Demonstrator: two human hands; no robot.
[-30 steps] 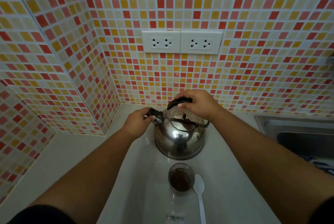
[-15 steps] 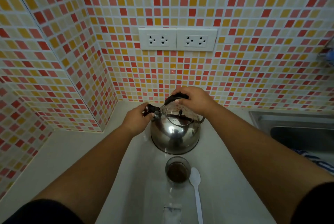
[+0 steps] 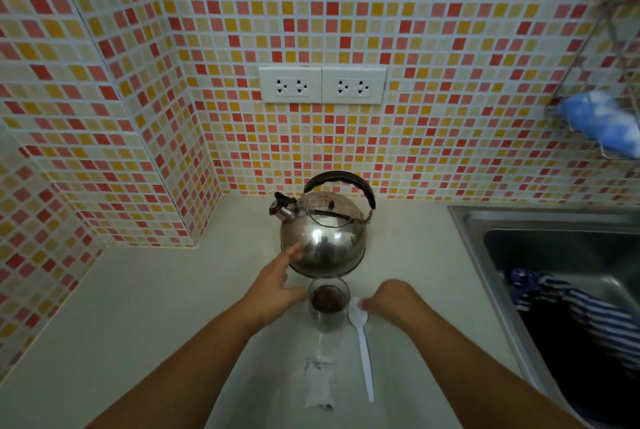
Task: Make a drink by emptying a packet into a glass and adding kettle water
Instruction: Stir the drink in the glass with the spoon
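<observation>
On the worktop [image 3: 138, 307], near the tiled wall, stands a steel kettle [image 3: 323, 238], lid on, nothing holding its handle. Just in front sits a glass [image 3: 328, 302] with dark powder at the bottom. A white spoon [image 3: 362, 342] lies beside it, an emptied packet [image 3: 319, 382] nearer the person. Left hand [image 3: 273, 286], fingers spread, touches the glass side; right hand [image 3: 389, 300], its grip loosely curled on nothing, hovers by the spoon bowl. Striped cloth [image 3: 581, 311] lies in the sink [image 3: 485, 220].

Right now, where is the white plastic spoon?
In the head view the white plastic spoon lies on the counter just right of the glass, its bowl by the right hand.
</observation>
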